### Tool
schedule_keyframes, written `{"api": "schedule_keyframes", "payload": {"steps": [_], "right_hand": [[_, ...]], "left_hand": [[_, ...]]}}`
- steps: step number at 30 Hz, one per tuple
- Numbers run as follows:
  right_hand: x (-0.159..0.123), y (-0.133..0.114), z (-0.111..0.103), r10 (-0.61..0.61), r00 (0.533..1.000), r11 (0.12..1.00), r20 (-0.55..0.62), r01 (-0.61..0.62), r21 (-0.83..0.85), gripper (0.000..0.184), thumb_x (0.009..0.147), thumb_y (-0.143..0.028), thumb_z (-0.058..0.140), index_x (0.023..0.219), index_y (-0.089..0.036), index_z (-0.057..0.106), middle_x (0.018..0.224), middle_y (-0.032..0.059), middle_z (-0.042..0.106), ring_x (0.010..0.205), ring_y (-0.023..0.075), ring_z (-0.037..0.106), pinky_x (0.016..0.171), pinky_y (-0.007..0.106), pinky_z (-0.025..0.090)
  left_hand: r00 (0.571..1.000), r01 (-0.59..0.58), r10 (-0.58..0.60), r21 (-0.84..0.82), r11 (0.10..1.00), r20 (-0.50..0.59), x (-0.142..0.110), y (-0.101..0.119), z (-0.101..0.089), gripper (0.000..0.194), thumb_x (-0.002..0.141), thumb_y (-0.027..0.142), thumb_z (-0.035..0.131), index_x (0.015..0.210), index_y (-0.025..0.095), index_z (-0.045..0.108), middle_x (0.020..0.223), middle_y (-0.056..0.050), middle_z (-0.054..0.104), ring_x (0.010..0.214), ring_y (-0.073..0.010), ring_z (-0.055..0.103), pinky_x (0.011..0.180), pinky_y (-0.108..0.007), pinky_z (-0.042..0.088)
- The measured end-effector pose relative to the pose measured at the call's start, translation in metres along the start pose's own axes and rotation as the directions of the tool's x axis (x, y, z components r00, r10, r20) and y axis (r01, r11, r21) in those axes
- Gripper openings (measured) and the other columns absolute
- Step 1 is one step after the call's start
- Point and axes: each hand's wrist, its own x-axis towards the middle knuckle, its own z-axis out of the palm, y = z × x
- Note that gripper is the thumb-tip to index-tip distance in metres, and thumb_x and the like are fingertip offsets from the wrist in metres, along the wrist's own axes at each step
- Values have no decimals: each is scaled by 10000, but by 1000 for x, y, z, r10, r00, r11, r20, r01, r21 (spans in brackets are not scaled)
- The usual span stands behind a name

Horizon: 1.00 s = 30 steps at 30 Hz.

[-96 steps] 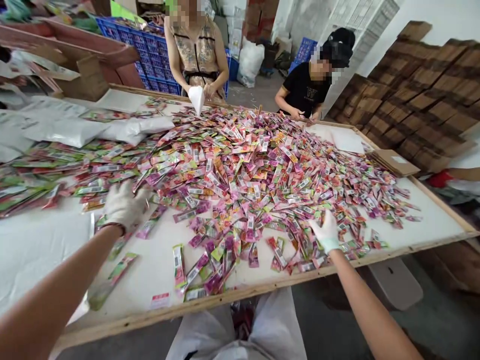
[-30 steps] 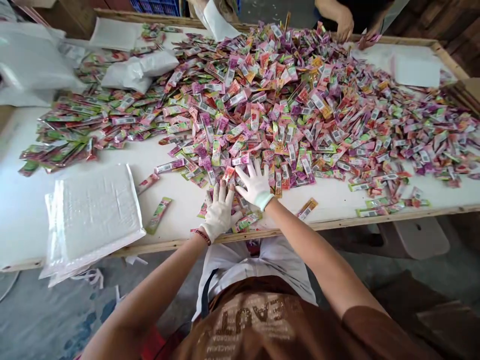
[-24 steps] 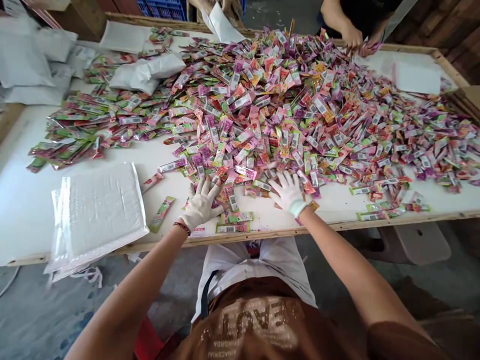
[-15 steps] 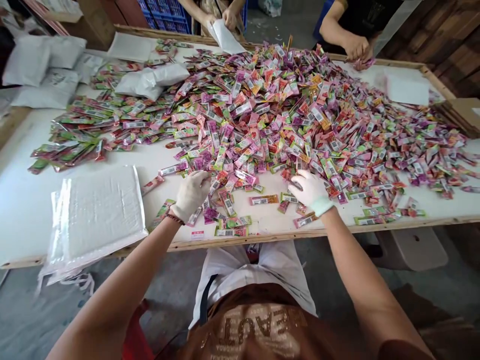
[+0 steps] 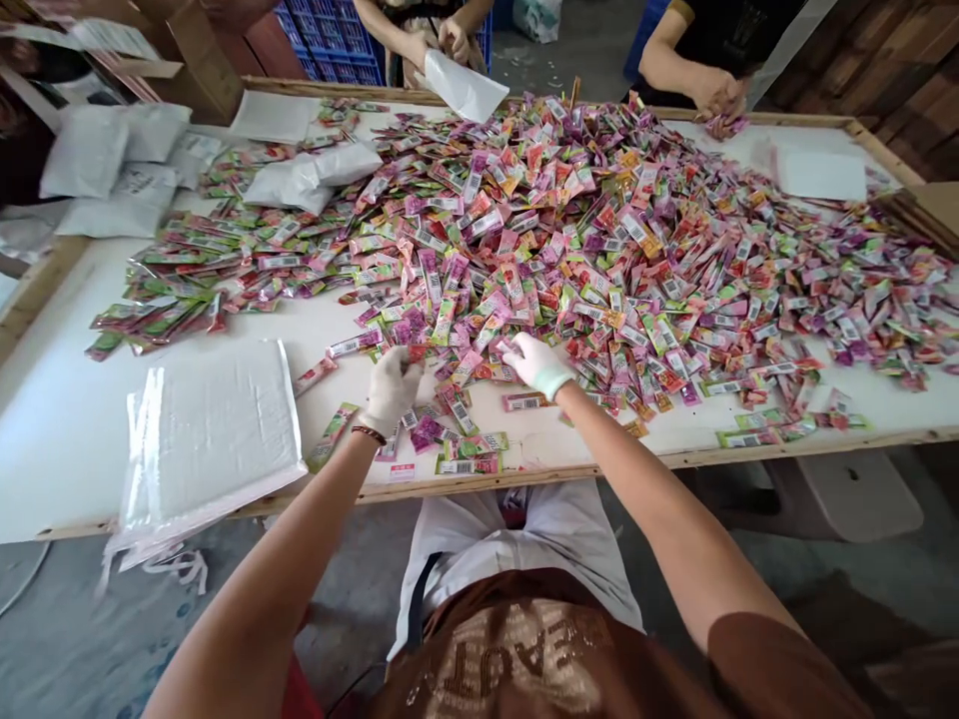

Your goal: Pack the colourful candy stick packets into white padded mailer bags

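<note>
My left hand (image 5: 391,389), in a white glove, is at the near left edge of a big pile of small colourful stick packets (image 5: 486,270). Its fingers are curled in, with a red packet (image 5: 417,353) at the fingertips. My right hand (image 5: 537,363), also gloved, reaches into the front of the pile with its fingers apart over the packets. Just below it lies an orange-and-pink packet (image 5: 525,401). Between my hands and the table edge are several loose packets, among them a green-and-pink one (image 5: 469,464).
A stack of flat white bags (image 5: 217,429) lies at the left. Filled white bags (image 5: 97,165) are heaped behind it, and more (image 5: 311,175) rest on the pile. Two people stand across the table, one with a white bag (image 5: 463,85). A wooden rim (image 5: 674,459) edges the table.
My right hand has moved left across the pile front. My left hand has curled its fingers around a packet. The co-worker's white bag has tilted and shifted slightly right.
</note>
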Motion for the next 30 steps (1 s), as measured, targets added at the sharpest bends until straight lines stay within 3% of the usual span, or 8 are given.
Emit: {"api": "schedule_keyframes", "payload": {"steps": [3, 8, 12, 15, 19, 23, 27, 30], "right_hand": [[-24, 26, -15, 9, 1000, 1000, 0, -9, 1, 196, 1012, -273, 465, 1152, -209, 587, 970, 68, 707, 820, 192, 639, 731, 320, 491], [-52, 35, -6, -111, 984, 985, 139, 128, -119, 316, 896, -294, 684, 1198, -228, 620, 1124, 73, 700, 982, 220, 658, 829, 329, 499], [-62, 32, 11, -83, 961, 920, 263, 175, -350, 370, 914, -374, 641, 1238, -197, 622, 1225, 133, 665, 1057, 274, 650, 823, 361, 501], [-68, 34, 9, -95, 945, 875, 313, 229, -427, 341, 930, -372, 587, 1209, -184, 648, 1227, 152, 658, 1074, 292, 646, 831, 372, 500], [-72, 33, -4, -150, 921, 865, 360, 299, -403, 238, 861, -282, 645, 1058, -157, 696, 1217, 188, 655, 1101, 327, 625, 884, 395, 482], [-56, 12, -11, -158, 951, 949, 265, 220, -225, 265, 922, -229, 563, 1167, -150, 622, 1134, 155, 691, 985, 259, 648, 854, 350, 478], [-28, -22, -2, -140, 975, 974, 173, 167, -154, 352, 973, -260, 496, 1299, -129, 517, 1169, 158, 676, 980, 236, 639, 845, 340, 483], [-14, -38, 6, -124, 982, 986, 141, 139, -97, 356, 924, -260, 585, 1255, -139, 539, 1142, 143, 686, 1025, 233, 621, 876, 327, 480]], "left_hand": [[992, -92, 79, -136, 986, -101, 0, 5, -12, 106, 853, 263, 511, 921, 185, 534, 815, -26, 620, 721, -151, 550, 674, -256, 450], [960, -86, 62, 79, 993, 274, 5, 45, 8, 339, 785, 402, 676, 1013, 171, 581, 904, -84, 683, 726, -194, 610, 652, -295, 482], [916, -119, -16, 310, 943, 401, 16, 59, 31, 241, 757, 368, 687, 885, 183, 600, 886, -108, 679, 789, -250, 643, 642, -313, 461], [939, -151, 67, 229, 962, 338, 20, 54, 19, 136, 835, 313, 582, 881, 185, 576, 908, -99, 662, 739, -203, 614, 609, -288, 440], [945, -281, 278, -6, 960, 174, 17, 42, -29, 88, 887, 248, 464, 919, 183, 514, 825, -60, 612, 646, -150, 516, 601, -276, 420], [819, -498, 487, -48, 866, 303, 0, 39, -52, 85, 852, 220, 513, 933, 195, 521, 823, -23, 611, 671, -136, 514, 653, -268, 423], [648, -663, 424, 194, 723, 633, -22, 42, -21, 247, 783, 174, 594, 1026, 198, 630, 969, -72, 669, 825, -207, 612, 726, -319, 456], [587, -723, 344, 284, 630, 732, -33, 40, 5, 326, 786, 160, 604, 1100, 213, 674, 1116, -114, 666, 952, -266, 639, 778, -368, 474]]}}
